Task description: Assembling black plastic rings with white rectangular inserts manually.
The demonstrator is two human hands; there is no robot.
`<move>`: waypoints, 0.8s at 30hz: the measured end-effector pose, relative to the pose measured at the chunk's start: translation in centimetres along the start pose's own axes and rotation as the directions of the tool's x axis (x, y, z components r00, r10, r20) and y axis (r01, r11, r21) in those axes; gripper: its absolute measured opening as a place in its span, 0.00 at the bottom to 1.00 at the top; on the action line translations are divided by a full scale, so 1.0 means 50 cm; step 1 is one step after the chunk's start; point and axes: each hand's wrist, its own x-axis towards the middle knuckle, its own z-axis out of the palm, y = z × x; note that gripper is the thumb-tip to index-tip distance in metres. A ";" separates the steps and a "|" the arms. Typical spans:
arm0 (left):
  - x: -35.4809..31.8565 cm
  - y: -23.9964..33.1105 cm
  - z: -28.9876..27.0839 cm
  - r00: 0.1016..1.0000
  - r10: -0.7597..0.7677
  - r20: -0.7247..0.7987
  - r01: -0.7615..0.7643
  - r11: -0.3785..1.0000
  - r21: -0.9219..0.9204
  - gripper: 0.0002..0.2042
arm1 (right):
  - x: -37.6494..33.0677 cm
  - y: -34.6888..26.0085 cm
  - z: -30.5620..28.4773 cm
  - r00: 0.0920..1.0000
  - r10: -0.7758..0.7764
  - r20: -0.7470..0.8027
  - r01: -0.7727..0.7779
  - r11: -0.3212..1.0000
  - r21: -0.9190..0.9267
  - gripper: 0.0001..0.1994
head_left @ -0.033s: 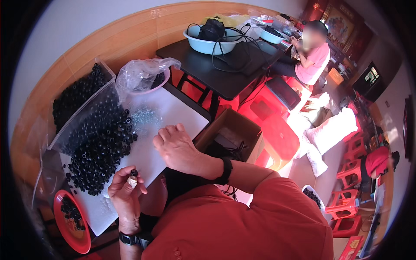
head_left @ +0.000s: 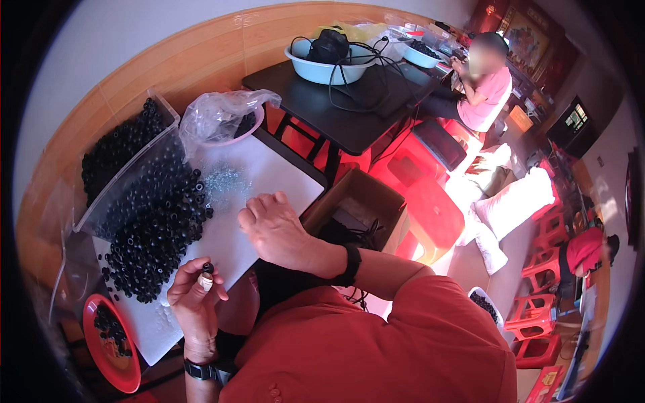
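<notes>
Ahead of both hands: white-topped table (head_left: 285,171), its near edge under them. Beyond and left of the left hand, clear bin (head_left: 127,176), packed with black beads. Spilling from the bin's near side, bead pile (head_left: 158,235), long axis running from close by the left hand, away and slightly right, toward the bin. That's the key relation: pile is ahead-left of the left hand, left of the right hand; left hand is clearly nearer. Farther left of the left hand and lower, red tray (head_left: 133,369) with more black beads. Right hand (head_left: 275,232): fingers curled, knuckles up; can't tell if anything's inside. Left hand (head_left: 193,302): palm up, pinching one bead (head_left: 208,267) at the fingertips, apart from the pile. Pale blue granules (head_left: 225,183) scattered beyond the right hand, a bit left. Whitish wrap (head_left: 205,282) on a left-hand digit, just below the bead.
</notes>
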 end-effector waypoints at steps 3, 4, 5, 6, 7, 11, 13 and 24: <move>-0.004 0.003 0.002 1.000 -0.001 -0.010 0.001 1.000 0.002 0.12 | -0.001 -0.001 0.004 1.000 0.014 0.007 -0.014 1.000 0.016 0.08; -0.005 0.003 0.005 1.000 -0.001 -0.015 0.001 1.000 0.003 0.12 | -0.001 -0.002 0.003 1.000 0.012 0.009 -0.012 1.000 0.019 0.08; -0.004 0.004 0.011 1.000 -0.003 -0.019 0.003 1.000 0.009 0.12 | 0.000 -0.003 -0.001 0.999 0.001 0.039 -0.001 1.000 -0.002 0.07; -0.004 0.005 0.013 1.000 -0.005 -0.025 0.005 1.000 0.016 0.12 | 0.000 -0.003 -0.004 0.998 -0.011 0.068 0.012 1.000 -0.022 0.07; -0.004 0.005 0.012 1.000 -0.005 -0.030 0.005 1.000 0.017 0.12 | 0.002 -0.004 -0.004 0.998 -0.013 0.069 0.015 1.000 -0.018 0.07; -0.004 0.006 0.017 0.999 -0.002 -0.045 0.003 1.000 0.022 0.12 | 0.008 0.002 -0.006 0.998 -0.037 0.047 0.039 0.998 -0.041 0.06; -0.001 0.007 0.019 0.999 -0.005 -0.050 0.006 1.000 0.013 0.12 | 0.010 0.006 -0.005 0.998 -0.046 0.039 0.048 0.998 -0.046 0.06; -0.013 0.006 0.010 0.998 0.019 -0.054 -0.021 0.999 -0.024 0.10 | 0.005 -0.007 -0.014 0.996 -0.054 0.067 0.057 0.998 -0.034 0.07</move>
